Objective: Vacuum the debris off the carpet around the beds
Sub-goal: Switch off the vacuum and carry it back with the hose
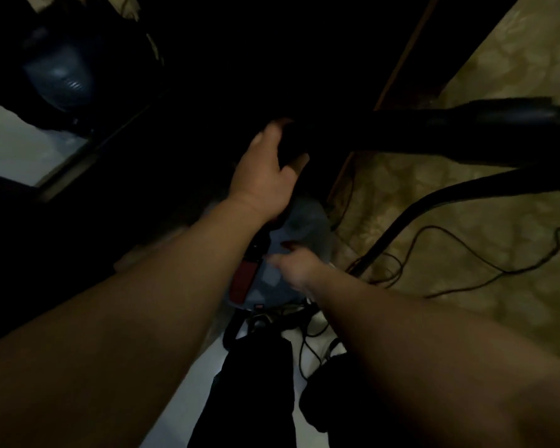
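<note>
Left hand [265, 176]: wrapped round the black plastic vacuum wand [434, 130]. Right hand [296, 268]: fingers stretched out, holding nothing, at the grey-and-red vacuum canister [301, 227], whose contents are unseen. Black hose [411, 215] crosses the olive patterned carpet [498, 76].

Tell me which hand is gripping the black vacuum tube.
The left hand, the upper one, with fingers curled round the end of the black tube. The right hand, lower, reaches toward the grey vacuum body and seems to grip nothing.
</note>
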Motion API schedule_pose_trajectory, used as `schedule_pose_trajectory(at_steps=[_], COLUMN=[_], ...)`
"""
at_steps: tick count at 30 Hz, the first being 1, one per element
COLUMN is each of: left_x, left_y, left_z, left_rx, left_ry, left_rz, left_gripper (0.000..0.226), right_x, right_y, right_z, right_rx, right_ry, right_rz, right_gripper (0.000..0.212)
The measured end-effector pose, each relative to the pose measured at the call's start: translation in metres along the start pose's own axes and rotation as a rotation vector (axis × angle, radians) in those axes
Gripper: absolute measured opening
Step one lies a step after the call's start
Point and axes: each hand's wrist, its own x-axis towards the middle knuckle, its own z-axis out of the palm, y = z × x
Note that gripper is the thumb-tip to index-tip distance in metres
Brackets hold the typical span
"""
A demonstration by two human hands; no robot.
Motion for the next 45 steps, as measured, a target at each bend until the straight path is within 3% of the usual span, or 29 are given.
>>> schedule_pose_trajectory(at_steps=[2, 5, 10, 13, 15, 16, 18, 20, 21, 25, 28, 32, 35, 38, 42, 45], left_x=[0.008, 0.013, 0.013, 0.031, 0.047, 0.054, 0.063, 0.065, 0.065, 0.063, 0.044, -0.005, -0.035, -0.036, -0.039, -0.064], left_y=[-0.015, -0.038, -0.090, -0.091, -0.080, -0.076, -0.076, -0.086, -0.092, -0.136, -0.181, -0.225, -0.239, -0.240, -0.229, -0.224], left_z=[0.010, 0.024, 0.035, 0.042, 0.053, 0.059, 0.073, 0.085, 0.088, 0.079, 0.057, 0.034, 0.031, 0.029, 0.025, 0.035], left_rx=[-0.058, -0.141, -0.075, -0.022, 0.019, 0.047, 0.086, 0.086, 0.095, 0.281, 0.383, 0.278, 0.287, 0.305, 0.216, 0.136], left_ry=[-0.004, -0.082, -0.180, -0.147, -0.205, -0.235, -0.284, -0.319, -0.321, -0.207, -0.094, -0.005, -0.091, -0.198, -0.242, -0.285], left_rz=[-0.011, -0.023, -0.063, 0.074, 0.167, 0.186, 0.184, 0.135, 0.090, -0.055, -0.223, -0.447, -0.483, -0.542, -0.555, -0.503], left_gripper=[0.059, 0.064, 0.071, 0.080, 0.071, 0.063, 0.045, 0.039, 0.041, 0.041, 0.050, 0.042, 0.053, 0.058, 0.057, 0.054], right_x=[0.036, 0.089, 0.114, 0.130, 0.140, 0.142, 0.139, 0.136, 0.135, 0.145, 0.134, 0.125, 0.129, 0.130, 0.140, 0.150], right_y=[-0.004, 0.002, 0.002, 0.009, 0.011, 0.009, 0.000, -0.002, -0.003, 0.005, 0.000, -0.012, -0.019, -0.025, 0.005, 0.034], right_z=[0.024, 0.041, 0.023, 0.020, 0.020, 0.019, 0.013, 0.012, 0.013, 0.019, 0.013, 0.018, 0.028, 0.032, -0.006, -0.030], right_rx=[-0.140, -0.270, -0.429, -0.413, -0.471, -0.478, -0.526, -0.543, -0.493, -0.307, -0.245, -0.242, -0.195, -0.329, -0.539, -0.231], right_ry=[-0.013, 0.154, 0.226, 0.219, 0.246, 0.260, 0.254, 0.264, 0.254, 0.225, 0.207, 0.213, 0.214, 0.188, 0.164, 0.260], right_rz=[-0.011, 0.056, 0.097, 0.043, 0.035, 0.030, -0.032, -0.076, -0.059, -0.036, -0.015, 0.004, 0.034, 0.024, -0.171, -0.127], right_gripper=[0.072, 0.138, 0.152, 0.158, 0.172, 0.173, 0.152, 0.125, 0.123, 0.168, 0.160, 0.160, 0.162, 0.164, 0.138, 0.164])
